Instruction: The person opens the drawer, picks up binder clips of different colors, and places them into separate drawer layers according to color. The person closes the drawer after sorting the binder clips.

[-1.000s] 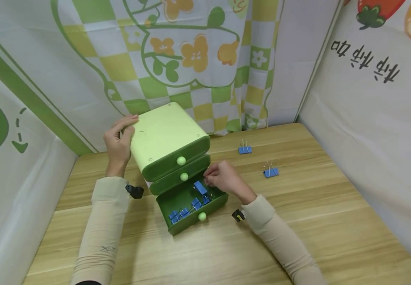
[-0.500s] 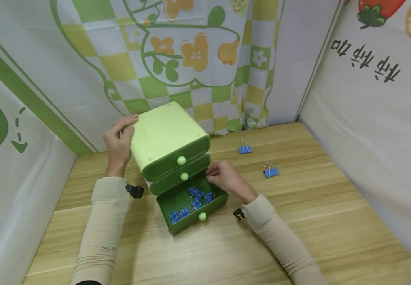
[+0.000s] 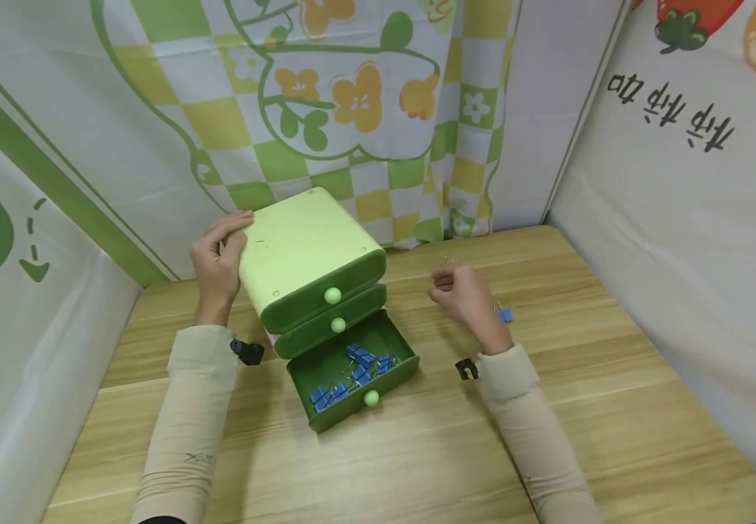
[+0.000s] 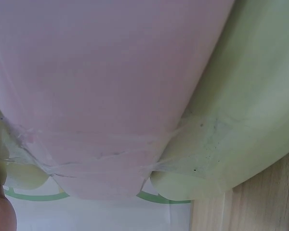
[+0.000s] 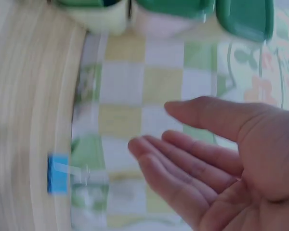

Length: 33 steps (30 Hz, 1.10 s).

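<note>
A small light-green drawer cabinet with dark green drawer fronts stands on the table. My left hand rests on its upper left side, fingers over the edge of the top. The bottom drawer is pulled out and holds several blue binder clips. My right hand is over the table to the right of the cabinet, thumb and fingers apart with nothing between them. Beyond it, a binder clip lies on the table; in the head view the hand mostly hides it. Another binder clip sits partly behind that hand.
The wooden table reaches a patterned curtain at the back and a white printed wall sheet on the right. The cabinet's middle drawer sticks out slightly. In the left wrist view, clear tape crosses the cabinet's pink-and-green side.
A blue clip has dropped among the others in the drawer. My right hand has left the drawer and moved right, towards the clips on the table. My left hand has stayed still.
</note>
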### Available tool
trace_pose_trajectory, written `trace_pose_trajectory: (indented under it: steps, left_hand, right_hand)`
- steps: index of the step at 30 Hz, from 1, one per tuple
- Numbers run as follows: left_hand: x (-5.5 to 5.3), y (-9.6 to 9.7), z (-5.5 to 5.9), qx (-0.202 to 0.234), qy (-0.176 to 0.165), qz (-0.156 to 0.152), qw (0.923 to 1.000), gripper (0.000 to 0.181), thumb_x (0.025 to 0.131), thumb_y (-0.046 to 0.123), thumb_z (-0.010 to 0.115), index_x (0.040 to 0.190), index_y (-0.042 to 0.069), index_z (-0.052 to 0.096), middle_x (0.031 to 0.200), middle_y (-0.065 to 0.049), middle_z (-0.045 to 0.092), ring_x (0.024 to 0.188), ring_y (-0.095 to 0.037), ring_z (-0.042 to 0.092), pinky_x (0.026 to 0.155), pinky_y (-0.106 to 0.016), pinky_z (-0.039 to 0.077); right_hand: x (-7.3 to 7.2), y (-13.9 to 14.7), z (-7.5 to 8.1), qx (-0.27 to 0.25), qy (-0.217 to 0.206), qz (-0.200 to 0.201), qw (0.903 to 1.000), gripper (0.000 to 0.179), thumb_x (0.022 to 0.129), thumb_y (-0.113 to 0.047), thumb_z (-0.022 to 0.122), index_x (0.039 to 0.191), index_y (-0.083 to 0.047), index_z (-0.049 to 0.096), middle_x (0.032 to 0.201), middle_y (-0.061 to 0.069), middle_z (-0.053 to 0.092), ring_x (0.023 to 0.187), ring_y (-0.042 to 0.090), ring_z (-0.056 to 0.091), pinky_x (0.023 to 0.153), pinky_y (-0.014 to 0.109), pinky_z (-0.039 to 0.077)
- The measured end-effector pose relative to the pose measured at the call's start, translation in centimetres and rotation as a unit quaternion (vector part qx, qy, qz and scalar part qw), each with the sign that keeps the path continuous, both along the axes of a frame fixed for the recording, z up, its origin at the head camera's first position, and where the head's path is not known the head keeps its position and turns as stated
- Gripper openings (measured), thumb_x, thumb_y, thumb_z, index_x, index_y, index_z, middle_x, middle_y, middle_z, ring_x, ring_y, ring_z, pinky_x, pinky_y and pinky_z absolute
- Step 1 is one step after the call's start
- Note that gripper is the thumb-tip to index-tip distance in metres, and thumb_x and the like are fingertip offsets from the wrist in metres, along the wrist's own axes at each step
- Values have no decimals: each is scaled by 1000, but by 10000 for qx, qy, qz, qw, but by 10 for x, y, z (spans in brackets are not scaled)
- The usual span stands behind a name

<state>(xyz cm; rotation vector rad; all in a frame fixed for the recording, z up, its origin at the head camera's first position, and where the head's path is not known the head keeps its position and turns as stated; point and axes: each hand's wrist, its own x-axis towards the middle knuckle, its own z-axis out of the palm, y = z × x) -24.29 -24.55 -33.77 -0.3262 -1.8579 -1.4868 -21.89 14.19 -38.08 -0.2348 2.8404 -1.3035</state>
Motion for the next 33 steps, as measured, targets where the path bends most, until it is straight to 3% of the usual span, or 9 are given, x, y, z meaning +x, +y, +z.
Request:
trace_pose_trajectory:
  steps: [6,13,25,33]
  left_hand:
    - [1,-2,-1,8,-16,46,10000,27,101,2,57,112,-9,78,128,-24,74,132,-36,63,118,-29,44]
    - [0,-2,-1,-15,35,63,10000,27,101,1,56,112,-10,78,127,-24,74,131,-35,64,118,-29,45]
    - [0,0,0,-13,46,9,10000,27,101,0,55,112,-11,77,128,-28,72,132,-34,64,117,-29,45]
    - [0,0,0,19,-2,2,10000,27,101,0,55,113,-11,77,129,-29,72,133,-35,62,118,-29,44]
  right_hand:
    - [-4,35,2,810,167,-692,9942,39,98,-6,70,135,8,66,131,28,70,120,42,70,99,52,60]
    - [-6,68,-4,1433,-200,-854,9858,40,97,-2,68,133,14,64,135,34,65,120,47,66,100,57,57]
    - [-16,83,-23,1418,-651,-940,9833,29,95,-6,73,120,10,72,129,31,68,116,47,67,96,56,59]
    - [-18,85,-30,1488,-583,-920,9829,18,97,-9,73,107,5,77,118,26,74,106,41,71,88,53,60]
